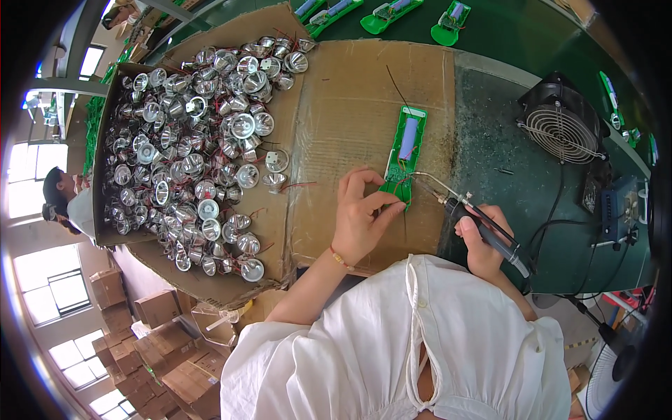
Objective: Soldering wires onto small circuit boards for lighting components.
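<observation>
A green plastic lamp housing lies open on the cardboard, with a purple cylindrical battery and thin wires inside. My left hand rests at its near end, thumb and forefinger pinched on a thin wire that is partly hidden by the fingertips. In my right hand is a soldering iron with a thin curved metal tube alongside it. The iron's tip end reaches the wires in the near half of the housing, close to my left fingertips. A dark wire sticks out past the far end.
A big cardboard box of silver reflector cups with wires stands at left. More green housings lie along the back. At right are a black fan, a blue box and cables. A person sits far left.
</observation>
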Demonstrator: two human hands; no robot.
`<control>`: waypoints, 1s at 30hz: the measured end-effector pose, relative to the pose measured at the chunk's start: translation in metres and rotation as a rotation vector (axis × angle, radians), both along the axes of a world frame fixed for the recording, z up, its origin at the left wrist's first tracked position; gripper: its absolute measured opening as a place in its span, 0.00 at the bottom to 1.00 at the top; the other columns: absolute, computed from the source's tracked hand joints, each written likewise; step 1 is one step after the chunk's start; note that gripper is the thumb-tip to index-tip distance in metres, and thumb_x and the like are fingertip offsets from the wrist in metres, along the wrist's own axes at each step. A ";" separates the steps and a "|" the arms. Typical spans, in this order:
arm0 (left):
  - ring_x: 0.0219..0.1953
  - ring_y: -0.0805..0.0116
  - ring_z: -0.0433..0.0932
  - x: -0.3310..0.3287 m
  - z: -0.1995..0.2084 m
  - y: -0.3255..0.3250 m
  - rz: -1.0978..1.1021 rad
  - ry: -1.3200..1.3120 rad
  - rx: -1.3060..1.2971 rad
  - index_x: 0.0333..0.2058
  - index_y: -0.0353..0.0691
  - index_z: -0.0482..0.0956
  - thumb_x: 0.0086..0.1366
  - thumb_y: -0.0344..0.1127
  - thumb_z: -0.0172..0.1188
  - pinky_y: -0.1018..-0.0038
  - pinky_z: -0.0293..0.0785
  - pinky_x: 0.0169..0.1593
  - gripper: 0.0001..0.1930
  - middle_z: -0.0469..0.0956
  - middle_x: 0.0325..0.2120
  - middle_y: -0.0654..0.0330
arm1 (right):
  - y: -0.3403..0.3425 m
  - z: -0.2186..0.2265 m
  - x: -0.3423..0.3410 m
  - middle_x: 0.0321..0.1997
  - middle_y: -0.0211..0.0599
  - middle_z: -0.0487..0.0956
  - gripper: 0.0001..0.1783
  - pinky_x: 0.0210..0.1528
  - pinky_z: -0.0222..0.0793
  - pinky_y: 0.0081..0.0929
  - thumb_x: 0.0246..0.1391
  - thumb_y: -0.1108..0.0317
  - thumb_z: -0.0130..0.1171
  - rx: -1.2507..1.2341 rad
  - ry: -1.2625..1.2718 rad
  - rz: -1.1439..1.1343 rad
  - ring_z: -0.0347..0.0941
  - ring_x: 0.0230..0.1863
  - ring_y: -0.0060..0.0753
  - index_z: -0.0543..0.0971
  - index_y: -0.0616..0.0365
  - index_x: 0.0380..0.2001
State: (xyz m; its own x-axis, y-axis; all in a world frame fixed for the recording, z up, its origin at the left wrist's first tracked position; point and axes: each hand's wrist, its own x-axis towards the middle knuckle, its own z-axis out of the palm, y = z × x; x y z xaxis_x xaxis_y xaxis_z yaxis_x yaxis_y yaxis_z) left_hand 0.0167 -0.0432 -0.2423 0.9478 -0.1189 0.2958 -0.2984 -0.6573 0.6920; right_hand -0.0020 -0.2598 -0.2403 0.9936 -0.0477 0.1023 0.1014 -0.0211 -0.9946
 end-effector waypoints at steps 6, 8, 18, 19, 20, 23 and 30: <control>0.43 0.59 0.68 0.003 0.005 0.011 0.076 0.188 -0.057 0.23 0.38 0.79 0.48 0.30 0.64 0.68 0.65 0.45 0.04 0.71 0.32 0.59 | -0.001 0.000 0.002 0.21 0.33 0.75 0.09 0.23 0.63 0.17 0.48 0.72 0.60 -0.050 -0.019 0.037 0.68 0.21 0.17 0.73 0.65 0.30; 0.40 0.62 0.69 0.008 0.003 0.010 0.104 0.236 -0.092 0.24 0.38 0.79 0.48 0.30 0.64 0.71 0.66 0.42 0.04 0.72 0.32 0.59 | 0.000 -0.001 0.003 0.20 0.32 0.74 0.09 0.23 0.62 0.17 0.47 0.72 0.60 -0.097 -0.022 0.055 0.67 0.21 0.17 0.73 0.65 0.30; 0.35 0.63 0.71 0.015 0.002 0.006 0.126 0.234 -0.055 0.23 0.38 0.80 0.49 0.32 0.64 0.71 0.66 0.40 0.05 0.75 0.28 0.59 | 0.006 0.002 0.006 0.18 0.30 0.73 0.09 0.21 0.63 0.18 0.47 0.71 0.61 -0.185 -0.046 0.075 0.66 0.17 0.16 0.72 0.63 0.28; 0.35 0.63 0.71 0.015 0.002 0.005 0.123 0.238 -0.061 0.23 0.38 0.80 0.49 0.32 0.64 0.71 0.66 0.40 0.05 0.75 0.28 0.59 | 0.005 0.003 0.007 0.18 0.31 0.73 0.08 0.21 0.63 0.18 0.47 0.71 0.61 -0.200 -0.085 0.079 0.67 0.17 0.17 0.72 0.63 0.28; 0.35 0.63 0.71 0.015 0.002 0.005 0.123 0.238 -0.061 0.23 0.38 0.80 0.49 0.32 0.64 0.71 0.66 0.40 0.05 0.75 0.28 0.59 | 0.005 0.005 0.007 0.18 0.31 0.73 0.08 0.21 0.63 0.18 0.47 0.71 0.61 -0.200 -0.085 0.079 0.67 0.17 0.17 0.72 0.63 0.28; 0.33 0.60 0.71 0.015 0.001 0.006 0.142 0.222 -0.104 0.21 0.38 0.79 0.48 0.32 0.64 0.69 0.67 0.38 0.05 0.75 0.26 0.57 | 0.007 0.014 0.009 0.18 0.33 0.73 0.08 0.20 0.63 0.18 0.46 0.73 0.61 -0.241 -0.103 0.129 0.67 0.17 0.18 0.71 0.63 0.27; 0.32 0.61 0.70 0.017 0.002 0.004 0.134 0.239 -0.128 0.20 0.37 0.79 0.48 0.32 0.64 0.70 0.67 0.36 0.05 0.75 0.25 0.58 | 0.003 0.020 0.011 0.20 0.37 0.75 0.08 0.20 0.64 0.19 0.46 0.75 0.60 -0.280 -0.233 0.170 0.69 0.18 0.21 0.72 0.64 0.28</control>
